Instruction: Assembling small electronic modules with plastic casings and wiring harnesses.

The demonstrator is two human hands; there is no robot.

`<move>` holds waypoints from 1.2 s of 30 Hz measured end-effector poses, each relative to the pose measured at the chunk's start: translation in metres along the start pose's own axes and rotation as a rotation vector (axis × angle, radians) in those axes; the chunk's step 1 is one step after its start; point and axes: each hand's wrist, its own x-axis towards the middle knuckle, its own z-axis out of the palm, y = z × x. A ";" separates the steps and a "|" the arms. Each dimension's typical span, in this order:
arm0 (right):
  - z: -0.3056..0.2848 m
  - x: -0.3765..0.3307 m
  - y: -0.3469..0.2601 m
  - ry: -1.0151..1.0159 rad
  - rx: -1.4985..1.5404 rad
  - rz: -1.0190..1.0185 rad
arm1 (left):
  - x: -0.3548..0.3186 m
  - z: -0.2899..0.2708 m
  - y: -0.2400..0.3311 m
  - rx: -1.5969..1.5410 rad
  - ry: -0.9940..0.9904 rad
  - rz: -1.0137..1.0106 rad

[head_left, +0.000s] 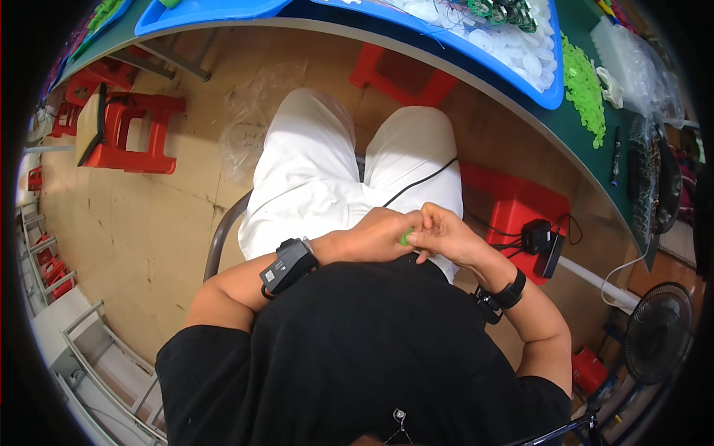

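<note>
Above my lap, my two hands meet. My left hand [381, 235] is closed around a small bright green piece [406, 236], and only a bit of it shows between the fingers. My right hand [449, 236] pinches at the same piece, its thumb and curled fingers pressed against the left hand. Most of the piece is hidden, so I cannot tell its full shape. Similar green pieces [583, 88] lie in a heap on the green table mat at the upper right.
A blue tray [559, 88] on the table holds translucent white pieces [513, 52] and circuit boards [506, 10]. A black pen [616, 156] lies near the table edge. Red stools [152, 134] stand around me. A dark cable [424, 181] crosses my thigh. A fan [659, 333] is at right.
</note>
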 end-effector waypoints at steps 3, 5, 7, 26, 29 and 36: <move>0.002 0.001 0.011 -0.041 0.008 -0.017 | -0.002 0.000 0.000 0.053 -0.046 0.050; 0.003 0.002 0.015 -0.041 0.052 -0.095 | -0.002 0.002 -0.004 0.049 0.047 0.131; 0.003 0.001 0.009 -0.015 0.062 -0.113 | 0.000 0.002 -0.005 0.005 0.059 0.087; 0.015 0.000 -0.004 0.493 -0.446 -0.428 | 0.010 -0.012 -0.005 0.063 0.219 0.075; 0.018 0.000 -0.007 0.489 -0.387 -0.317 | 0.009 -0.012 -0.005 0.162 0.175 0.104; 0.022 0.008 0.007 0.438 -0.517 -0.416 | 0.005 -0.009 -0.007 0.235 0.143 0.145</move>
